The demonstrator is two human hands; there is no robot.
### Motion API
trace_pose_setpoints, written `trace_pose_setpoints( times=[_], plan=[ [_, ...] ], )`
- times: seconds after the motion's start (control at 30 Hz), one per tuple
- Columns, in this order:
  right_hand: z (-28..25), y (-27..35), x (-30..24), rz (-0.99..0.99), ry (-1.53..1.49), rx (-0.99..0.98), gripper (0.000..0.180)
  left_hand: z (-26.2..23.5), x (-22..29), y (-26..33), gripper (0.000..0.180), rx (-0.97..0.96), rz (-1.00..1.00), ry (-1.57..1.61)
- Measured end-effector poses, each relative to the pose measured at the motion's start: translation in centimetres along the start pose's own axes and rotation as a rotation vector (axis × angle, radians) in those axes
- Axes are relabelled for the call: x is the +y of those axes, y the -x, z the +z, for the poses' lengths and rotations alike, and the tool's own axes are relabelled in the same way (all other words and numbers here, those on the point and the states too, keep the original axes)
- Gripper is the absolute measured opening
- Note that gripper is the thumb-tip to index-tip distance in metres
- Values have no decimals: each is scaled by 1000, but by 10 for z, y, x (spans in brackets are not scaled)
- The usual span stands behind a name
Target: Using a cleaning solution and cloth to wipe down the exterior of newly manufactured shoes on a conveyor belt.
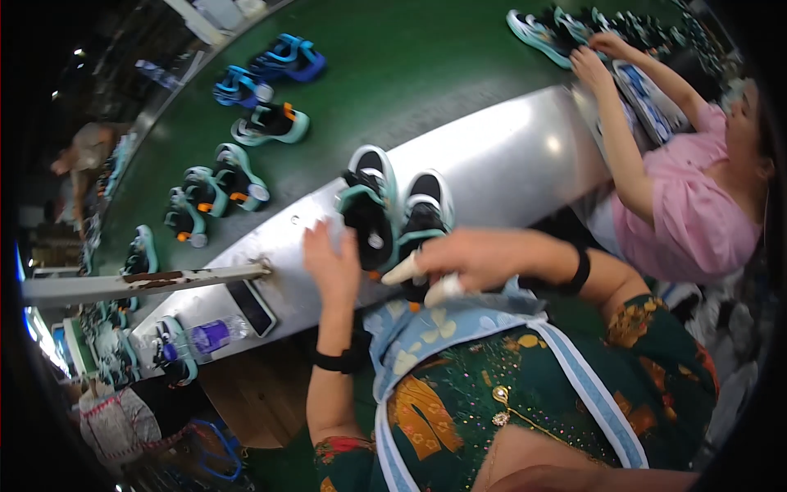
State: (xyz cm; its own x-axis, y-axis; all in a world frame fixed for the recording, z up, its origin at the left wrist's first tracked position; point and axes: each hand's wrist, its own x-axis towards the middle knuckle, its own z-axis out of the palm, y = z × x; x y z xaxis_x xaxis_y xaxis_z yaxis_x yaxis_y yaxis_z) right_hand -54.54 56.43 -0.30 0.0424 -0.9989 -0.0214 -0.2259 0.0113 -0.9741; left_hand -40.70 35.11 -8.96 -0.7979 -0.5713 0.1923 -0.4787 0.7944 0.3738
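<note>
While right hand (459, 261) angles leftward, left hand (333, 262) outstretched

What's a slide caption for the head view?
Right hand at one sneaker, left hand beside a second sneaker, along a metal ledge.

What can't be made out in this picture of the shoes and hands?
All in the head view:
- Heel end of the shoe on the right: partly hidden by the right hand.
- Whether the left hand touches the shoe beside it: blurred.
- Phone's upper end: behind the rusty white bar.
- Far upper-right shoes: too small and dark to count.
</note>
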Motion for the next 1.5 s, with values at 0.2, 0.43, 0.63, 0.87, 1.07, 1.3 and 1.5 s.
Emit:
trace_pose_setpoints(
  times=[0.2, 0.43, 0.63, 0.87, 1.07, 1.3, 1.5],
  plan=[
    [-80, 57, 44, 183, -253, 397, 31, -46, 85, 35, 15, -196, 402, 538],
    [-50, 0, 64, 110, 138, 150, 69, 3, 83, 56, 21, -309, 517, 440],
    [-38, -11, 60, 52, 313, 144, 62, 13, 77, 57, 21, -337, 534, 477],
    [-27, 8, 44, 252, 708, 26, 49, 16, 76, 50, 12, -178, 65, 720],
    [-29, 13, 48, 57, 819, 67, 42, 19, 83, 40, 12, -75, -6, 730],
    [-15, 7, 51, 212, 835, 61, 53, -18, 86, 40, 36, -523, -317, 847],
    [-26, 16, 44, 109, 416, 47, 53, 11, 89, 48, 41, -447, -54, 545]
  ],
)
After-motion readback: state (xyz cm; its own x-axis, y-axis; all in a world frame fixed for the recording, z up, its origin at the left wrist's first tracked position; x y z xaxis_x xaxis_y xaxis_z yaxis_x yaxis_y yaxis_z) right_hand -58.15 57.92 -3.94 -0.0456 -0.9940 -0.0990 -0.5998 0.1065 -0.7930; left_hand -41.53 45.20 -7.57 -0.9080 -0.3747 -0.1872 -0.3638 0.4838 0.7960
